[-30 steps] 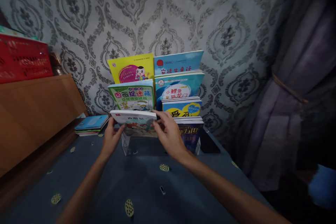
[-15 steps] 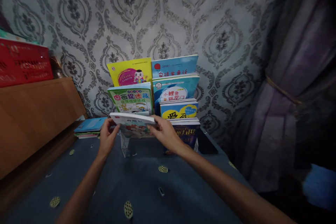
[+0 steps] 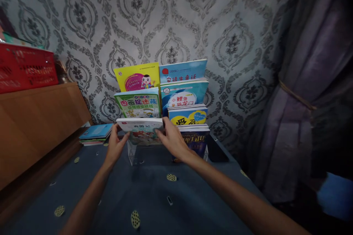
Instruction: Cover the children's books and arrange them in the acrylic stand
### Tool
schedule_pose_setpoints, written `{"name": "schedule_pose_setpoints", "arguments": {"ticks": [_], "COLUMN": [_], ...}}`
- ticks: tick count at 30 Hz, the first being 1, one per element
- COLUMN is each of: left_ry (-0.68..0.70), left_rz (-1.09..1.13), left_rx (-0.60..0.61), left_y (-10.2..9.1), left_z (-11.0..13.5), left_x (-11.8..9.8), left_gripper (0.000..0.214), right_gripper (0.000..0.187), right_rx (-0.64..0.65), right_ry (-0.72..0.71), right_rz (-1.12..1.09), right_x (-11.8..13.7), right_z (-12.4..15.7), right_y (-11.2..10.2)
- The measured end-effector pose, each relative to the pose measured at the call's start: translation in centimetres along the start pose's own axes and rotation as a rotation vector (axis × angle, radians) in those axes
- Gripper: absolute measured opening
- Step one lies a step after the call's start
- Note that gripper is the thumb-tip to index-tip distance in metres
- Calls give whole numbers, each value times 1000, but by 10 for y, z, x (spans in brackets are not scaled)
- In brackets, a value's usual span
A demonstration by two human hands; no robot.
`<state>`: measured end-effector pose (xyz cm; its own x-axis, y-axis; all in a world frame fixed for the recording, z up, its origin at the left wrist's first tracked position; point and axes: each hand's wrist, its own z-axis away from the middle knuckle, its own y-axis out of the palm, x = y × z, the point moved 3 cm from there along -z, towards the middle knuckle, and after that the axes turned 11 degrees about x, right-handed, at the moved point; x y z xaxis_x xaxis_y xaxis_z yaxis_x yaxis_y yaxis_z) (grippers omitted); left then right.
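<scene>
Since the last frame, the right end of the 西游记 book (image 3: pixel 143 133) in your hands has come up, so its top edge now runs nearly level and you see its title more fully. At your far left, a red plastic basket (image 3: pixel 27 68) sits on a wooden cabinet (image 3: pixel 41 117). Next comes a low stack of thin books (image 3: pixel 95 132), a blue cover uppermost, lying on the dark blue cloth (image 3: pixel 154 198). Your left hand (image 3: pixel 118 145) pinches the 西游记 book by its left edge, thumb on the front cover, other fingers curled behind. You have that book in front of the left column of a clear book rack (image 3: pixel 132 156); you cannot tell whether its lower edge touches the rack. Behind it stand a green 图画捉迷藏 book (image 3: pixel 139 102) and, rearmost, a yellow book (image 3: pixel 137 76). Your right hand (image 3: pixel 173 138) pinches the right edge, thumb in front, the other fingers mostly hidden behind. Further right, the other column rises from a dark purple book (image 3: pixel 197 142) through a blue-and-yellow book (image 3: pixel 190 114) and 小鲤鱼跳龙门 (image 3: pixel 184 94) to 安徒生童话 (image 3: pixel 183 70). Beyond them lies a flat black object (image 3: pixel 217 149), then a tied grey-purple curtain (image 3: pixel 286 143).
</scene>
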<state>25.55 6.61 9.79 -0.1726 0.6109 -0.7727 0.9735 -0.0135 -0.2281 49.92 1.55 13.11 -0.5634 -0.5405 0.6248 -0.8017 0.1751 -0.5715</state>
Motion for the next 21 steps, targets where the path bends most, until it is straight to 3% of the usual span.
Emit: {"name": "schedule_pose_setpoints", "arguments": {"ticks": [4,8,12,21], "left_ry": [-45,-83,-88,19], "left_rz": [50,82,89,17], "left_rx": [77,121,101,99], "left_y": [5,7,6,-3], "left_z": [-4,-7,-9,-30], "left_x": [2,12,14,-28], "left_gripper": [53,56,58,50], "right_gripper": [33,13,14,15], "right_rx": [-67,85,155,79], "right_ry": [6,45,66,-1], "right_rz": [46,-42,-220,-314], "right_x": [-1,-5,-8,12], "right_z": [-6,-13,-16,-37], "right_y": [0,2,1,-25]}}
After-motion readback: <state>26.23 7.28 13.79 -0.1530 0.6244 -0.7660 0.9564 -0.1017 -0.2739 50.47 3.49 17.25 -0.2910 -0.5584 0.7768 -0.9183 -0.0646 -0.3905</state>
